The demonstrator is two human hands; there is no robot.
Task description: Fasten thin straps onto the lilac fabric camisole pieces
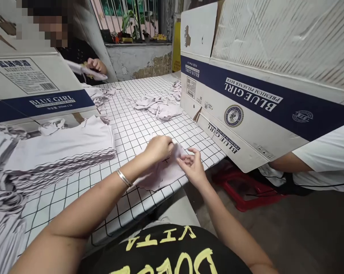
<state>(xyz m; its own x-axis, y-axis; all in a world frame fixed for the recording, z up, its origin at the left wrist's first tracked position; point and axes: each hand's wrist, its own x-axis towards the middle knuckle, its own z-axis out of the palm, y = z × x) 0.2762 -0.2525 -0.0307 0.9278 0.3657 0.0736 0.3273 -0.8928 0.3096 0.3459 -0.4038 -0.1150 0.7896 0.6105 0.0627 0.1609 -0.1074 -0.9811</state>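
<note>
A pale lilac garment (149, 180) lies partly spread on the table near its front edge, its near side resting on the checked cover. My left hand (160, 148) is closed over the upper part of it, fingertips pinched on the fabric. At the right side of the same cloth, my right hand (195, 167) pinches the edge between thumb and fingers, with the index finger raised and bent. My left hand and forearm hide part of the garment. To the left sits a thick stack of similar garments (63, 146) with wavy edges and thin straps.
The table (126, 118) has a white cover with black grid lines. Loose garments (157, 106) lie farther back. Cardboard beer boxes stand left (40, 91) and right (231, 87). A co-worker's hand (96, 65) holds cloth across the table. A red stool (240, 190) is below right.
</note>
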